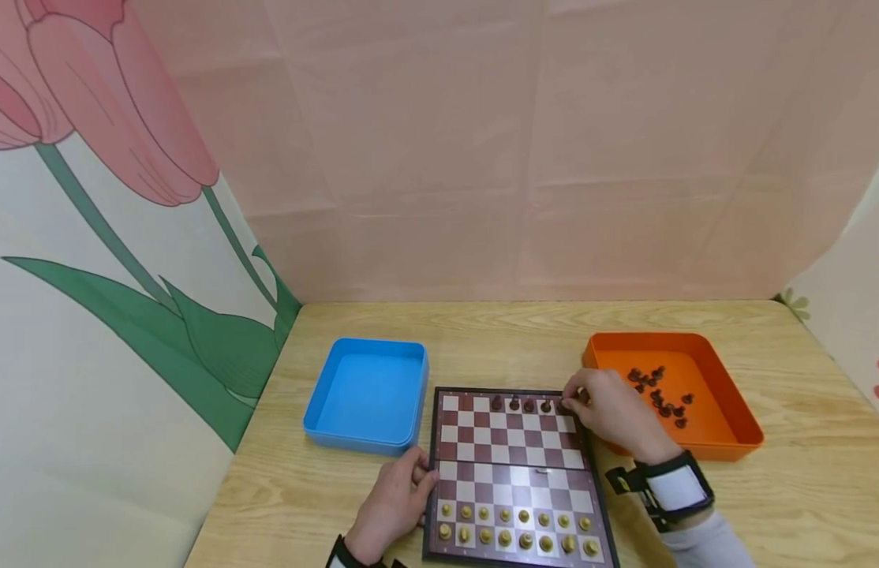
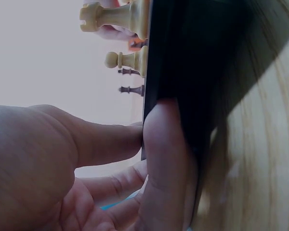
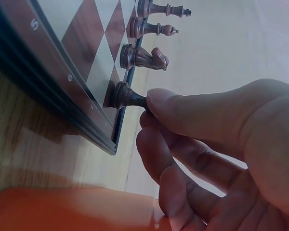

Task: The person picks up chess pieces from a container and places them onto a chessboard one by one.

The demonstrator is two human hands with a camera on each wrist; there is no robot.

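I see the right hand (image 1: pixel 613 412), its grip together on the upper part of a dark chess piece (image 3: pixel 123 96), thumb against fingertips, the base at the far right corner square of the chessboard (image 1: pixel 482 436), just right of four standing dark pieces (image 1: pixel 529 405). My left hand (image 1: pixel 393 497) view shows that grip clamped on the chessboard's left edge, thumb above and finger beneath. Right of it on the table (image 1: pixel 496 347), I have an orange tray (image 1: pixel 748 438) holding more dark pieces.

Head camera looks down at the chessboard (image 1: pixel 514 475), which both wrist cameras view closely.
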